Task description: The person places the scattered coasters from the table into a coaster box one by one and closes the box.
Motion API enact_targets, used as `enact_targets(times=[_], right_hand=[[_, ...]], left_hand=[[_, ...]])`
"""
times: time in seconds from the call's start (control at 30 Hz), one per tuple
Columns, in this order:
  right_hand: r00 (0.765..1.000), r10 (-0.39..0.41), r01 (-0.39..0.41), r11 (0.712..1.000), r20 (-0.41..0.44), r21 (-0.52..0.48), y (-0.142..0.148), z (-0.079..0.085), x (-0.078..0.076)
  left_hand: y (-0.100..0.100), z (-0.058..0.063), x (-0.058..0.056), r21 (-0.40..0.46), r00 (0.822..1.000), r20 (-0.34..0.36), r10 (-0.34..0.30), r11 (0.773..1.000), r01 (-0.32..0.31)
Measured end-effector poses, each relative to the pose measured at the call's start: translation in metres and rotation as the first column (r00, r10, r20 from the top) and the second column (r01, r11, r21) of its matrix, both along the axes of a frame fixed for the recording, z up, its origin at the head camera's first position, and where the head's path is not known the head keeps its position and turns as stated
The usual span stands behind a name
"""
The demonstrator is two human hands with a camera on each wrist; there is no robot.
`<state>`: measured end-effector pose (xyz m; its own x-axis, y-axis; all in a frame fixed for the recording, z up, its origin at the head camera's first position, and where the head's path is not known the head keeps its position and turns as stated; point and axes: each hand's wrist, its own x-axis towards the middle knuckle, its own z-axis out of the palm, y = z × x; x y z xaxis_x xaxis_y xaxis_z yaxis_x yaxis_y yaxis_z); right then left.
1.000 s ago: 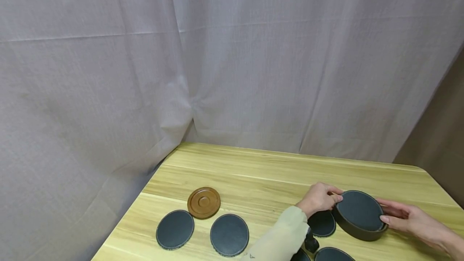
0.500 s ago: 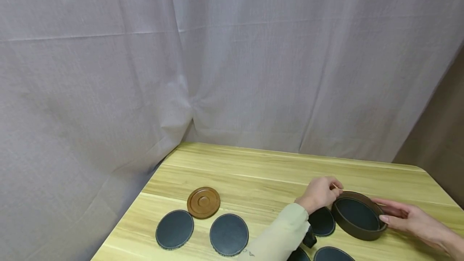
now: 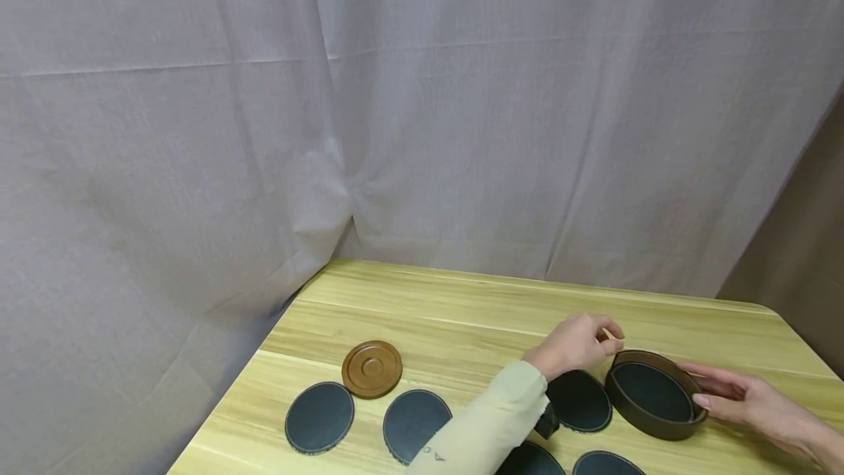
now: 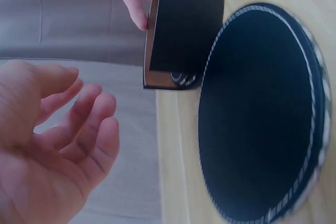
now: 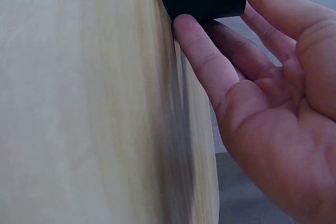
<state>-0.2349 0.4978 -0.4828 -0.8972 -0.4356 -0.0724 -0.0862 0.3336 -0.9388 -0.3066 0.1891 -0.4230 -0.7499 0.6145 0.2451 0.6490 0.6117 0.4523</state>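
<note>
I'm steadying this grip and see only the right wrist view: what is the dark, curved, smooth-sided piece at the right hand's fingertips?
Observer: The head view shows an open-topped, round, dark-walled holder with a brown inner wall.
Operator: Is the left hand touching the holder?
Observer: No; in the left wrist view, the left hand is apart from it, fingers holding nothing.
Operator: What lies closest beside the holder?
Observer: A flat, round, black coaster with a stitched edge, lying on the pale wood-grain table, on the holder's left in the head view.
</note>
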Motion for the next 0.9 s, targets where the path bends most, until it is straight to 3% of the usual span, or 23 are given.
enact_targets(times=[0.2, 0.37, 0.7, 0.9], right_hand=[[1.000, -0.024, 0.024, 1.000, 0.004, 0.018, 0.000, -0.001, 0.000], [1.000, -0.029, 0.029, 0.999, 0.003, 0.026, 0.000, -0.001, 0.001], [1.000, 0.014, -0.014, 0.999, -0.002, -0.042, 0.000, -0.002, -0.001], [1.000, 0.007, -0.007, 1.000, -0.009, -0.028, 0.001, -0.003, -0.002]], left_hand=[[-0.015, 0.004, 0.001, -0.055, 0.999, 0.043, -0.015, 0.998, 0.018], [-0.026, 0.004, -0.001, -0.112, 0.999, 0.030, -0.035, 0.993, 0.038], [-0.048, -0.010, -0.004, -0.139, 0.999, 0.039, -0.031, 0.990, 0.037], [-0.057, -0.020, -0.005, -0.210, 0.998, 0.050, -0.029, 0.977, 0.039]])
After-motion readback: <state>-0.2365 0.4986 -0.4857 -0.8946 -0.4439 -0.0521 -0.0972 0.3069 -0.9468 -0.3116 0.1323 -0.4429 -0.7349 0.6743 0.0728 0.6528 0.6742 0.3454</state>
